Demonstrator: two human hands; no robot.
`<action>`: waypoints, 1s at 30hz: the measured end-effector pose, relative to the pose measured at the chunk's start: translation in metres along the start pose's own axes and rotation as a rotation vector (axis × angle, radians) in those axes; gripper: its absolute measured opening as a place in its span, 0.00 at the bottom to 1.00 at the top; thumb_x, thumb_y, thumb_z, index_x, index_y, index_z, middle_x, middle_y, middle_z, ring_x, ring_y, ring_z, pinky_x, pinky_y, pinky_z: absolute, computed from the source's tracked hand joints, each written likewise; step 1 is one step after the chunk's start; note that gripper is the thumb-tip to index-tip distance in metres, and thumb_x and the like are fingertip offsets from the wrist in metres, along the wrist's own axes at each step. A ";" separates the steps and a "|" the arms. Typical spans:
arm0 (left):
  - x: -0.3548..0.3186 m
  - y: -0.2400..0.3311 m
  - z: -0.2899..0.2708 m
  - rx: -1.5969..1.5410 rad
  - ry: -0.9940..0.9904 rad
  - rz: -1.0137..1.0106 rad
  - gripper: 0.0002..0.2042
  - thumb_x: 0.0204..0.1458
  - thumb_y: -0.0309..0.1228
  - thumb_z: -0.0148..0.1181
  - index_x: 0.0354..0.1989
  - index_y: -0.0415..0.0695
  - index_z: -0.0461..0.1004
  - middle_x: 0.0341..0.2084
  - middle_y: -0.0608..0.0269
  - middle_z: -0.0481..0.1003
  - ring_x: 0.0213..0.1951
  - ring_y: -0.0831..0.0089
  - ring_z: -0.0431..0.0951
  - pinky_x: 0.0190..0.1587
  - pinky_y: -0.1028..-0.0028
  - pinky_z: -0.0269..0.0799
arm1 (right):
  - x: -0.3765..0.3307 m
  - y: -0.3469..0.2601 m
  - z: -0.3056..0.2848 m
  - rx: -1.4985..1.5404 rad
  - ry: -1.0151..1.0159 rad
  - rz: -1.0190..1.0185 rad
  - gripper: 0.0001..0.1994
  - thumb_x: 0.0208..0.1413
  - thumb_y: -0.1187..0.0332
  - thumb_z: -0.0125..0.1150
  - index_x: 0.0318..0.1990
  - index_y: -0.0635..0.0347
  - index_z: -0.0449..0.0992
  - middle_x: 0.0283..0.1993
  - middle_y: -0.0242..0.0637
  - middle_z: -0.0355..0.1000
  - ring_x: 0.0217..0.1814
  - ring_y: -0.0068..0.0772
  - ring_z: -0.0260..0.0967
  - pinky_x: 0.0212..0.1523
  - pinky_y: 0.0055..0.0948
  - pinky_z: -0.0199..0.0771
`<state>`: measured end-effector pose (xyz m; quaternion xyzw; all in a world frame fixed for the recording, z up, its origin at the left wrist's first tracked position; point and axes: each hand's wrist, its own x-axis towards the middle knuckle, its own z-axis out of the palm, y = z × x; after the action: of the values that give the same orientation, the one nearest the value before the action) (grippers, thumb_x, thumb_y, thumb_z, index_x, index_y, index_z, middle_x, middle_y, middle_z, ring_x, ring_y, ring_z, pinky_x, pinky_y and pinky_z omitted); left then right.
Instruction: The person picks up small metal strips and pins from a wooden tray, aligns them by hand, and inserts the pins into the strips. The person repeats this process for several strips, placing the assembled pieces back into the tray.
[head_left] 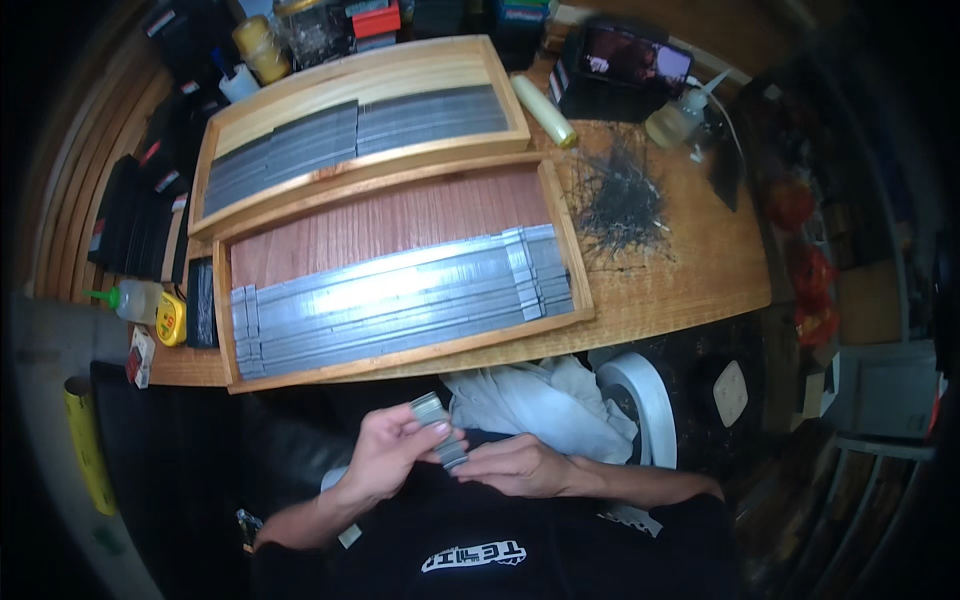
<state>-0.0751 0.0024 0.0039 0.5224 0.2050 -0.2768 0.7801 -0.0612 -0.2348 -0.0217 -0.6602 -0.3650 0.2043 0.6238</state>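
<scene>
In front of my chest, my left hand (388,452) is closed round a short stack of grey metal strips (427,408), its thumb lying across the front. My right hand (520,466) comes in from the right, its fingers bent together and touching the stack's lower end. The fingertips hide part of that end. Beyond my hands, a shallow wooden tray (400,358) on the table holds rows of shiny grey metal strips (400,290), with shorter pieces lying across them near both ends.
Behind it, a second wooden tray (515,90) holds darker strips. A tangle of thin dark wire-like bits (620,200) lies to the right, near a pale roll (545,112), a phone (635,58) and a squeeze bottle (675,122). A yellow tape measure (171,320) stands left.
</scene>
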 end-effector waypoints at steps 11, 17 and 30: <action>0.050 0.008 0.012 0.002 -0.171 -0.110 0.12 0.63 0.27 0.65 0.53 0.37 0.81 0.44 0.49 0.84 0.43 0.62 0.88 0.44 0.67 0.89 | -0.014 0.019 0.027 0.095 0.400 0.169 0.11 0.54 0.80 0.74 0.45 0.68 0.85 0.35 0.43 0.84 0.34 0.31 0.83 0.36 0.24 0.82; 0.055 0.013 0.010 0.021 -0.195 -0.182 0.13 0.62 0.29 0.68 0.53 0.38 0.81 0.43 0.52 0.85 0.43 0.65 0.88 0.41 0.71 0.88 | -0.010 0.017 0.021 -0.015 0.358 0.138 0.10 0.53 0.80 0.75 0.43 0.69 0.85 0.34 0.43 0.83 0.36 0.32 0.83 0.37 0.25 0.81; 0.023 0.012 0.029 0.018 -0.179 0.099 0.20 0.63 0.22 0.64 0.64 0.37 0.74 0.41 0.54 0.86 0.43 0.70 0.87 0.36 0.82 0.81 | 0.020 -0.021 -0.047 1.283 0.396 -0.025 0.28 0.70 0.44 0.52 0.59 0.62 0.69 0.70 0.53 0.61 0.84 0.59 0.43 0.77 0.79 0.36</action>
<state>-0.0483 -0.0263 0.0092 0.5122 0.1060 -0.2853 0.8032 -0.0190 -0.2523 0.0092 -0.1793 -0.0576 0.2484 0.9502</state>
